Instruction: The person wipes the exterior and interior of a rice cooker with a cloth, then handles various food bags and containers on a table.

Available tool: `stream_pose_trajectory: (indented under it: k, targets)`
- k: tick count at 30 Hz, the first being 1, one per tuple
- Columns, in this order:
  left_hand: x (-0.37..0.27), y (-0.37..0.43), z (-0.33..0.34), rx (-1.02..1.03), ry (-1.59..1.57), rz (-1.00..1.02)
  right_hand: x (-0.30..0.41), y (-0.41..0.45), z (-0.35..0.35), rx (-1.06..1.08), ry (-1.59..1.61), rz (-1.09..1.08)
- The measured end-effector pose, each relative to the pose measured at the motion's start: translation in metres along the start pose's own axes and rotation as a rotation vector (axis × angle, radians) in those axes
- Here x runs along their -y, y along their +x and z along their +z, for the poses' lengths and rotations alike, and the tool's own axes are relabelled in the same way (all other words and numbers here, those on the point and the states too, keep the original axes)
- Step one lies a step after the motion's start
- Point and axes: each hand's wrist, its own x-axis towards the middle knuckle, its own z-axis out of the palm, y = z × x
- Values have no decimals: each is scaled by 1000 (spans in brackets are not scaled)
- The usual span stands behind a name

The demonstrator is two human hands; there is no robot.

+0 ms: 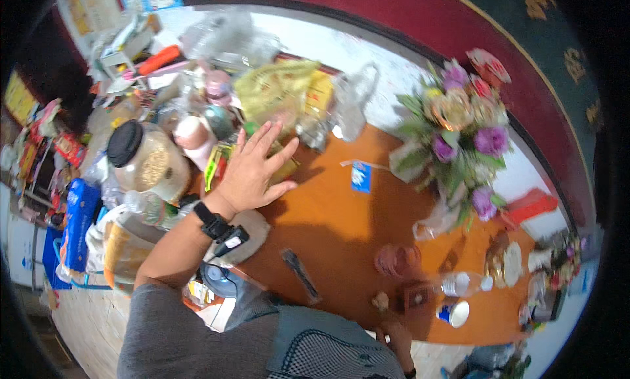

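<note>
My left hand [256, 167] is stretched out over the left part of the orange-brown table [334, 226], fingers spread and nothing held. A black band with a small device [226, 231] circles that wrist. Under and beside the fingers lie yellow-green packets [212, 168], partly hidden by the hand; whether it touches them I cannot tell. Just beyond is a crumpled yellow plastic bag [275, 86]. A clear jar with a black lid [152, 165], holding grain-like contents, stands to its left. My right hand [395, 337] is low at the table's near edge, blurred, its fingers mostly hidden.
Artificial flowers [455, 118] stand at the back right. A blue packet [361, 177] lies mid-table, a dark slim object [301, 275] nearer. Around the right are a reddish glass-like container [397, 261], a plastic bottle [462, 284] and a paper cup [454, 314]. Clutter crowds the left.
</note>
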Motion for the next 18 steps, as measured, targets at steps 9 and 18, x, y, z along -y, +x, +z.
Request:
stream_pose_trajectory:
  k: [9, 18]
  targets:
    - [21, -28, 42, 234, 133, -89, 23, 21, -31, -38, 32, 25]
    - [-80, -40, 34, 165, -165, 158, 40, 94, -77, -324, -13, 94]
